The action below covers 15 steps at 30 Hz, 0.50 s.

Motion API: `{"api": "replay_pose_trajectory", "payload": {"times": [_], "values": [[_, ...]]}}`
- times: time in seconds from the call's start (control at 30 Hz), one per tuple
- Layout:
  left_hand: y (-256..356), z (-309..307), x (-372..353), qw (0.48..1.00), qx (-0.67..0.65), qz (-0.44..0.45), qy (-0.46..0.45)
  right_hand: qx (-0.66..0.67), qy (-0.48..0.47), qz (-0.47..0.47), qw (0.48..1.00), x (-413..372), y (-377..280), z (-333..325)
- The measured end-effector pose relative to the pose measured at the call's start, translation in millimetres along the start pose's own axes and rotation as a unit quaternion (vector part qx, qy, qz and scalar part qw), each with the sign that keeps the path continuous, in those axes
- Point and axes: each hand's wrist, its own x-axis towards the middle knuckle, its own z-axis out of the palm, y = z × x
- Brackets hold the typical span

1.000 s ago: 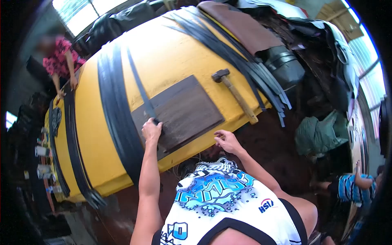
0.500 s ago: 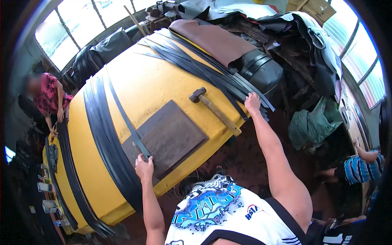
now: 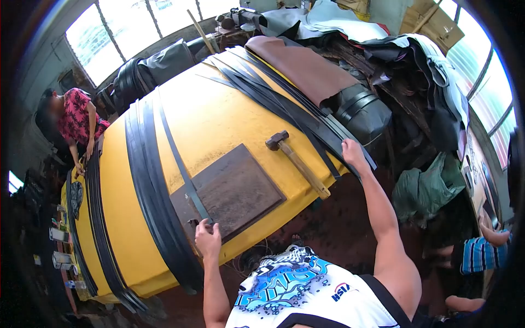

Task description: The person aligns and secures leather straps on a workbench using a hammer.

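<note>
My left hand (image 3: 208, 239) is closed on the near end of a narrow black strip (image 3: 179, 148), over the front edge of a dark square board (image 3: 235, 188). A small dark bit, too small to name, shows beside its fingertips. The strip runs away from me across the yellow table (image 3: 213, 117). My right hand (image 3: 355, 153) pinches the near ends of a bundle of black strips (image 3: 284, 104) at the table's right corner. Between my hands lies a hammer (image 3: 299, 164) with a wooden handle, just right of the board.
More black strips (image 3: 150, 164) lie across the table left of the board. A person in a red patterned shirt (image 3: 79, 115) works at the far left end. Brown sheet material (image 3: 301, 68) covers a roll behind. A green sack (image 3: 429, 188) and another person in striped clothing (image 3: 481, 256) are at right.
The camera view has shifted, so the scene sits lower and further right. My left hand has come slightly nearer with the strip end. My right hand stays at the bundle.
</note>
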Motion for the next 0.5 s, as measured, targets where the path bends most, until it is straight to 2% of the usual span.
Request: {"api": "replay_pose_trajectory", "payload": {"times": [0.03, 0.1, 0.13, 0.17, 0.2, 0.27, 0.37, 0.47, 0.5], "values": [[10, 2, -2, 0.999, -0.026, 0.032, 0.001, 0.17, -0.039, 0.007, 0.985, -20, -14, -18], [21, 17, -4, 0.992, -0.11, 0.04, -0.043, 0.269, -0.102, 0.084, 0.954, -62, -41, -53], [28, 24, -5, 0.992, -0.111, 0.039, -0.042, 0.331, -0.121, 0.137, 0.926, -86, -55, -73], [37, 32, -7, 0.984, -0.145, 0.06, -0.083, 0.391, -0.14, 0.191, 0.89, -109, -64, -86], [48, 38, -9, 0.973, -0.178, 0.08, -0.124, 0.419, -0.129, 0.201, 0.876, -129, -62, -89], [67, 57, -15, 0.943, -0.261, 0.064, -0.194, 0.478, -0.125, 0.228, 0.839, -166, -60, -98], [104, 71, -23, 0.867, -0.337, 0.036, -0.365, 0.549, -0.146, 0.262, 0.78, -217, -64, -101], [142, 84, -30, 0.745, -0.397, -0.016, -0.536, 0.561, -0.194, 0.265, 0.76, -253, -76, -101], [153, 89, -33, 0.743, -0.394, -0.016, -0.541, 0.571, -0.209, 0.255, 0.752, -264, -76, -100]]}}
